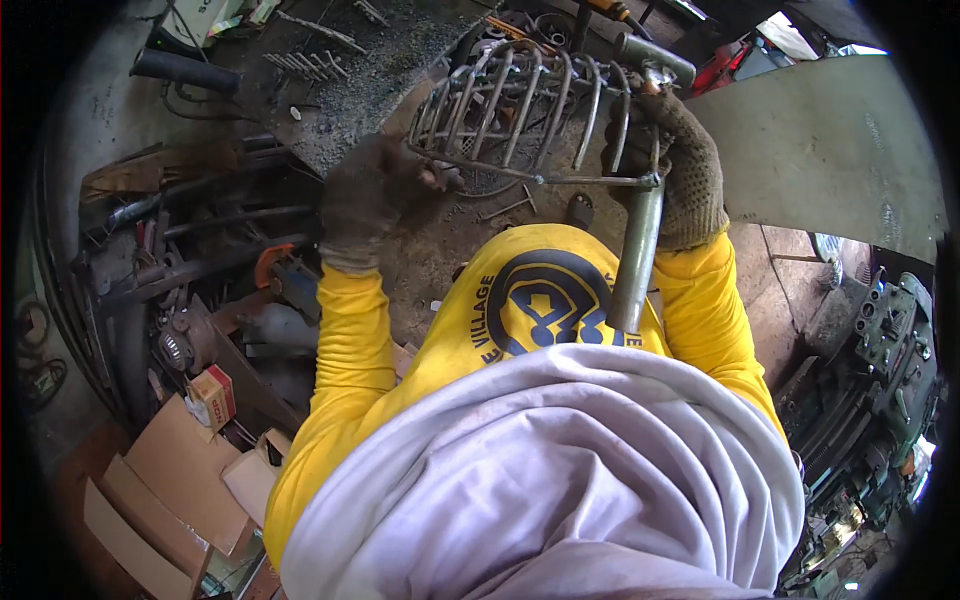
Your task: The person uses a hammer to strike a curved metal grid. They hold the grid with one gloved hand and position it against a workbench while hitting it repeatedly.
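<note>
A welded metal rod frame (512,125), made of several bent bars like a cage, is held up in front of my body. At its right end are two short pipes: one pipe (636,262) hangs down toward my lap, the other pipe (655,58) lies across the top. My right hand (692,165), in a knitted glove, grips that end beside the pipes; some fingers are hidden behind the bars. My left hand (380,190), in a dark glove, has its fingers curled at the frame's near left corner, partly in shadow.
A dark worktop (350,80) with grit and loose rods lies ahead on the left. On the right stands a large metal sheet (820,150), with greasy machinery (880,350) below it. Cardboard (180,470), a small box (213,393) and scrap metal crowd the left side.
</note>
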The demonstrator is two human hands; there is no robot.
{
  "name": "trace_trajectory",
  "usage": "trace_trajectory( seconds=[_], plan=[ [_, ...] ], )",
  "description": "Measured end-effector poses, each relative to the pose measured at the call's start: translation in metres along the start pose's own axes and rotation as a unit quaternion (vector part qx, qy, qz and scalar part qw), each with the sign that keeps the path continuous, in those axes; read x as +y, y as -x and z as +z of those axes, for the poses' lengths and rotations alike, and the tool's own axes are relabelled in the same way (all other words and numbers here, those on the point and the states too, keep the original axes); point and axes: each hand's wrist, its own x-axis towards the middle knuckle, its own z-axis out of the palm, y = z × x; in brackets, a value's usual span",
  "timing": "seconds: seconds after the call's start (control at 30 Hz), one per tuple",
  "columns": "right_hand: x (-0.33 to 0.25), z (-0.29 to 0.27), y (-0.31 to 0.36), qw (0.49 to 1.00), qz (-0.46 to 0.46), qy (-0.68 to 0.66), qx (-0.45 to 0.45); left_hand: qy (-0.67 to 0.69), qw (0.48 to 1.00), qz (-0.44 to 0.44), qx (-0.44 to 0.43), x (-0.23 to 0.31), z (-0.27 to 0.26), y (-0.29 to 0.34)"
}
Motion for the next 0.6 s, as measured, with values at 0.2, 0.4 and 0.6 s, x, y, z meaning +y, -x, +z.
trace_trajectory(
  seconds=[0.2,0.4,0.6],
  plan=[
    [0.011,0.006,-0.012,0.995,0.067,0.019,0.069,0.063,0.896,0.064,0.434,0.0,0.064,-0.019],
    [0.008,-0.044,-0.015,0.977,0.064,0.187,0.082,0.177,0.96,-0.135,0.172,0.02,-0.012,-0.023],
    [0.008,-0.045,-0.018,0.888,-0.095,0.438,0.106,-0.02,0.996,-0.082,-0.022,0.003,-0.072,-0.052]
  ],
)
